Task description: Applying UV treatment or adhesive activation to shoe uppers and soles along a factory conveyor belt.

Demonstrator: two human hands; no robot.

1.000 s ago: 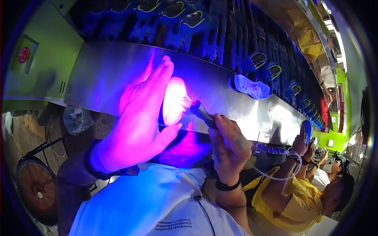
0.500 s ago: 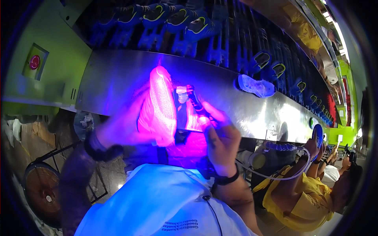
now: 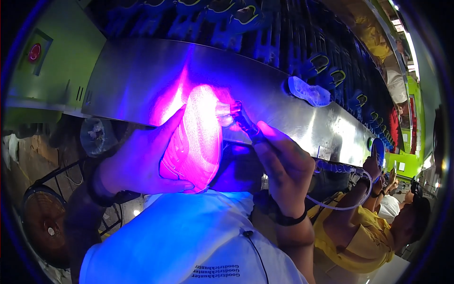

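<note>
A shoe [image 3: 196, 146], lit bright pink and glaring white toward its upper end, stands tilted in front of me. My left hand [image 3: 142, 154] is closed around its left side, thumb and fingers pressing its edges. My right hand [image 3: 286, 163] grips the dark handle of a brush [image 3: 248, 124]. Its pale bristles touch the shoe's right edge near the glare, or lie very close to it. A pale, bluish shoe sole [image 3: 309, 92] rests farther right on the metal bench [image 3: 137, 71].
Beyond the bench, a dark slatted rack [image 3: 269, 47] carries several shoes [image 3: 246, 15]. A green cabinet with a red button [image 3: 34, 52] is at the left. A fan [image 3: 45, 227] stands lower left. A person in yellow [image 3: 354, 232] works at the right, near a clear hose [image 3: 343, 207].
The shoe has come lower and closer to me. My right hand has moved right and down, and the brush now meets the shoe's edge. The view has shifted a little.
</note>
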